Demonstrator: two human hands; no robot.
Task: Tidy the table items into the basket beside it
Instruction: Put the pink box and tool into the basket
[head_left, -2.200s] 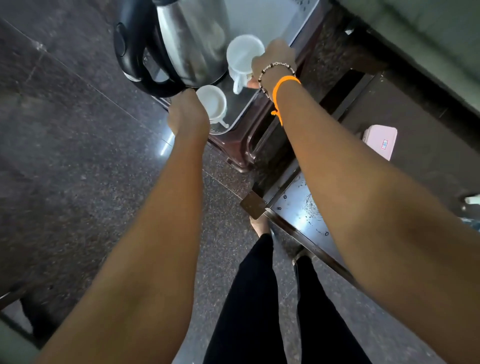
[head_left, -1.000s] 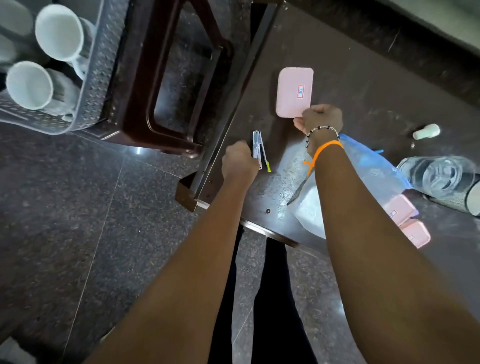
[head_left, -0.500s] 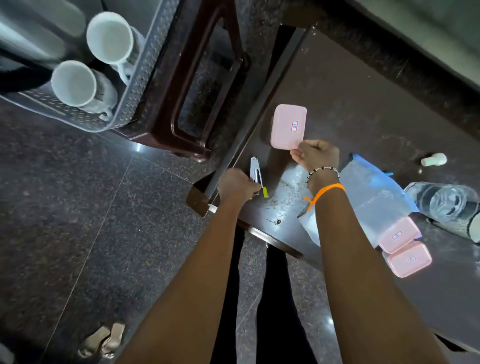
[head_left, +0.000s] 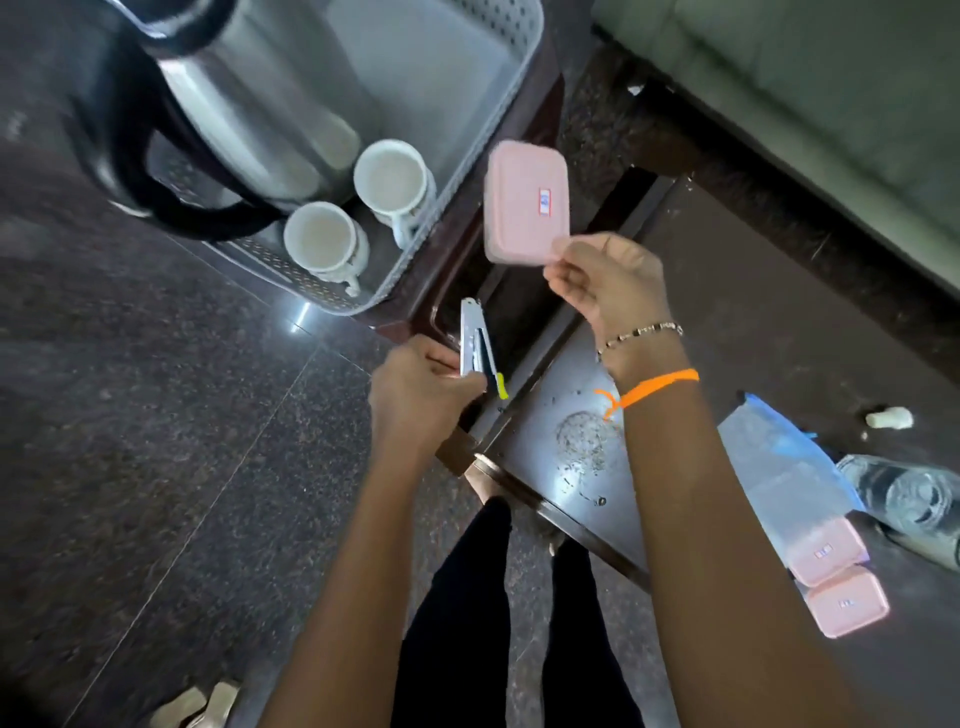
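My right hand (head_left: 608, 283) pinches a pink lidded box (head_left: 525, 201) by its near edge and holds it in the air, just right of the grey basket (head_left: 470, 156). My left hand (head_left: 423, 392) grips a metal peeler with a yellow-green tip (head_left: 478, 345), lifted off the table's left corner. The basket stands on a dark brown stool and holds a steel kettle (head_left: 249, 104) and two white mugs (head_left: 389, 179) (head_left: 322, 241).
The dark table (head_left: 779, 322) carries a plastic bag (head_left: 779, 467), two more pink boxes (head_left: 826, 551) (head_left: 847, 603), a clear glass jar (head_left: 914, 499), a small white object (head_left: 889, 417) and crumbs (head_left: 584, 441). A green sofa (head_left: 831, 78) runs behind. Sandals (head_left: 195, 704) lie on the floor.
Both hands have lifted their items off the table and moved left toward the basket; the pink box now hangs beside the basket's rim and the peeler is past the table corner.
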